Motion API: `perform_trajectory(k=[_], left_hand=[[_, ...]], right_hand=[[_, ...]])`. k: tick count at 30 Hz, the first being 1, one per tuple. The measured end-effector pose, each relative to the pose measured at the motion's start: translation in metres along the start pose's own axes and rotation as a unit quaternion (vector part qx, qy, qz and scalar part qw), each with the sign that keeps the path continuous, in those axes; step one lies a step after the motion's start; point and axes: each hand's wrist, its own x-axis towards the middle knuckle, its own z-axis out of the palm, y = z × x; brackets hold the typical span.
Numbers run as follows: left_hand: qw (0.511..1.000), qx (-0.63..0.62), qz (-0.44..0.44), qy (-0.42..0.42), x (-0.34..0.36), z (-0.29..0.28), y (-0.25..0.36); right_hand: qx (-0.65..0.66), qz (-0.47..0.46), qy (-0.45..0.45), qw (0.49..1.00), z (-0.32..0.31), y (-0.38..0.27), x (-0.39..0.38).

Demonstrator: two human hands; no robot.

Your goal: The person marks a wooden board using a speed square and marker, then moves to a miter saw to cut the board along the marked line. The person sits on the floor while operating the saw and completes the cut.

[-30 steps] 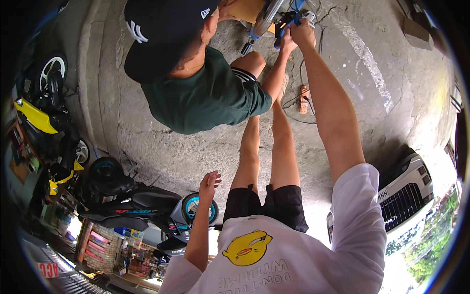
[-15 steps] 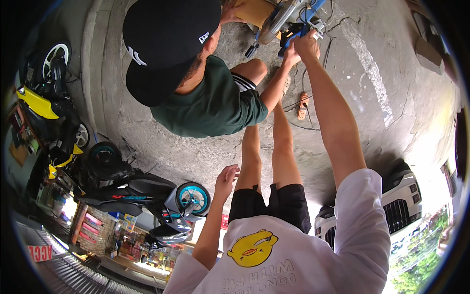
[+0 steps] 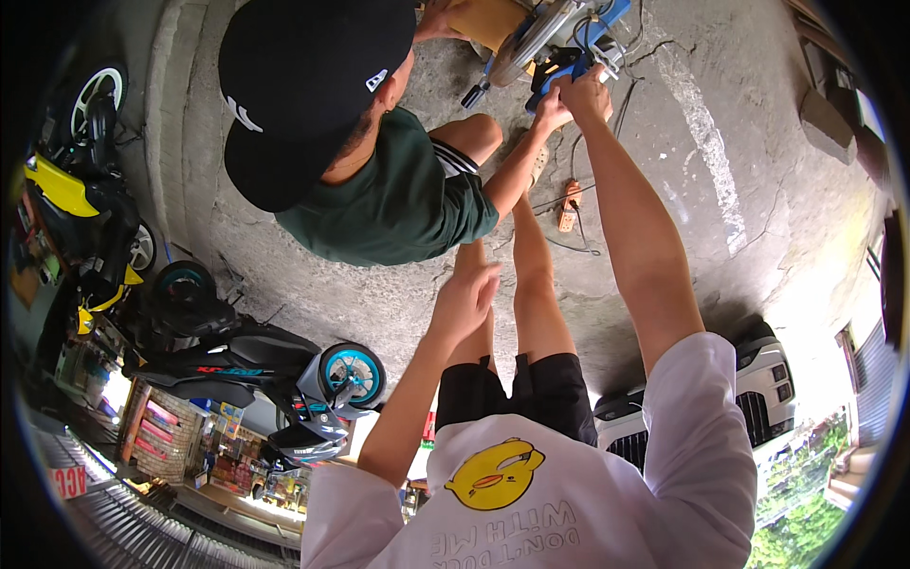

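At top, a blue and silver power saw (image 3: pixel 550 47) sits by a yellow-brown board (image 3: pixel 479 21). My right hand (image 3: pixel 590 95) is closed on the saw's handle, beside the hand (image 3: pixel 553 106) of a co-worker (image 3: pixel 370 199) in a dark green shirt and black cap, who also grips it. The co-worker's other hand (image 3: pixel 434 21) is at the board. My left hand (image 3: pixel 469 294) hangs in the air over my legs, fingers loosely bent, holding nothing visible. An orange power strip (image 3: pixel 569 206) with cords lies on the concrete beside my leg.
Motorcycles stand along the left, one black with teal wheels (image 3: pixel 237 370), one yellow (image 3: pixel 62 185). A white vehicle (image 3: pixel 763 398) is at lower right. A concrete block (image 3: pixel 827 123) lies at upper right, and cluttered shop shelves (image 3: pixel 223 441) appear at lower left.
My left hand has risen forward from low on my left to over my legs. My right hand and the saw sit slightly lower in view, both hands still on the handle.
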Motion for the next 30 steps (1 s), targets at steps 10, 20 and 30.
perform_trajectory(k=[10, 20, 30], left_hand=[[0.976, 0.201, -0.056, 0.065, 0.098, -0.002, -0.014], [0.969, 0.197, -0.073, 0.13, 0.093, -0.014, -0.027], [0.977, 0.054, -0.025, 0.206, 0.082, -0.044, -0.02]], right_hand=[[-0.006, -0.029, 0.0, 1.0, -0.001, 0.007, 0.011], [-0.107, -0.054, 0.017, 0.993, -0.08, 0.004, 0.06], [-0.008, -0.098, 0.123, 0.987, -0.143, 0.028, 0.143]])
